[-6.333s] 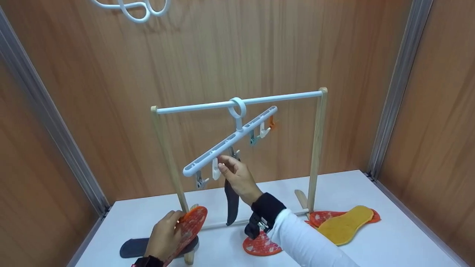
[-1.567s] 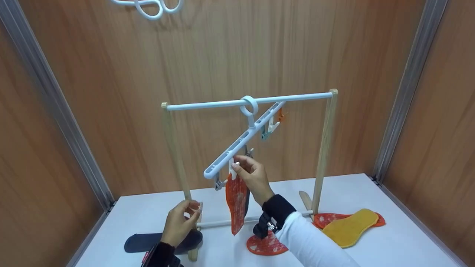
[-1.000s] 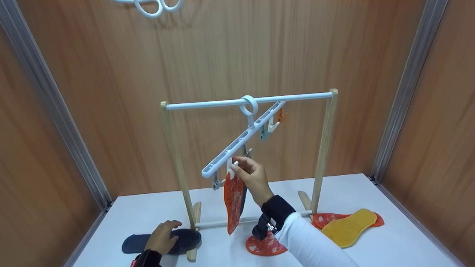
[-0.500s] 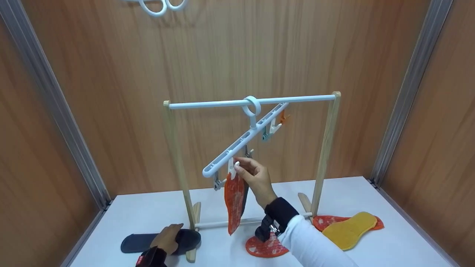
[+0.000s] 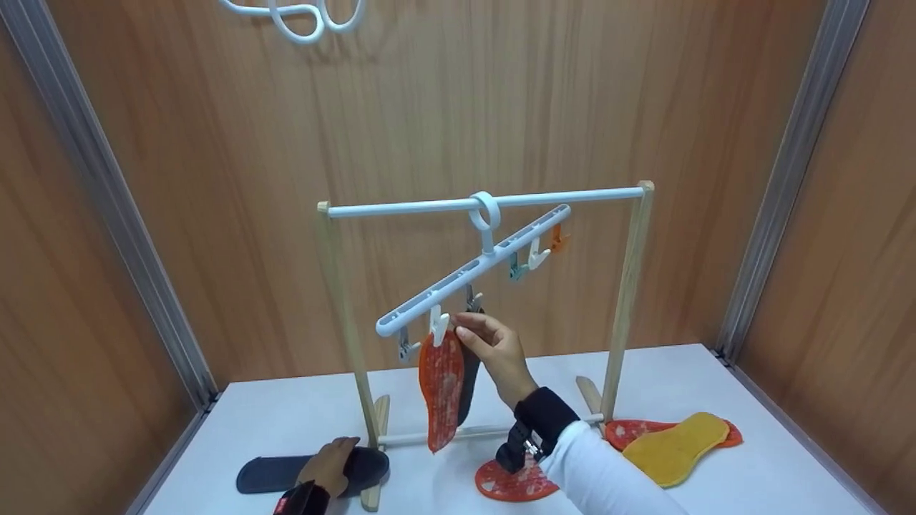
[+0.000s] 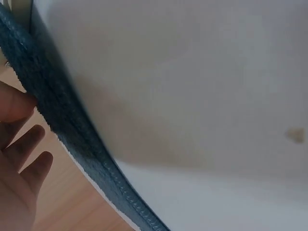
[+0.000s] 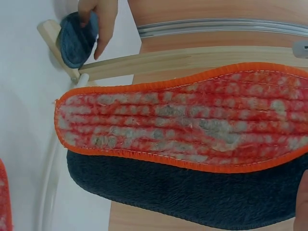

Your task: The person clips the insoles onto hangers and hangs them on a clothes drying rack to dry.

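In the head view, a red-and-white patterned insole with orange edging hangs from a white clip on the pale blue hanger. A dark insole hangs just behind it from a grey clip. My right hand is beside the white clip, thumb and forefinger bent, fingertips apart from the clip. Low on the left, my left hand grips another dark insole across its width. The left wrist view shows fingertips at that insole's fuzzy edge.
The hanger hooks over the white bar of a wooden-legged stand. Teal, white and orange clips hang at its far end. On the table, a yellow insole overlaps a red one; another red insole lies partly behind the right forearm.
Since the earliest frame, the red insole has gone from my left hand to the white clip. My left hand moved onto the dark insole; my right hand has let go of the clip. The hanger turned slightly.
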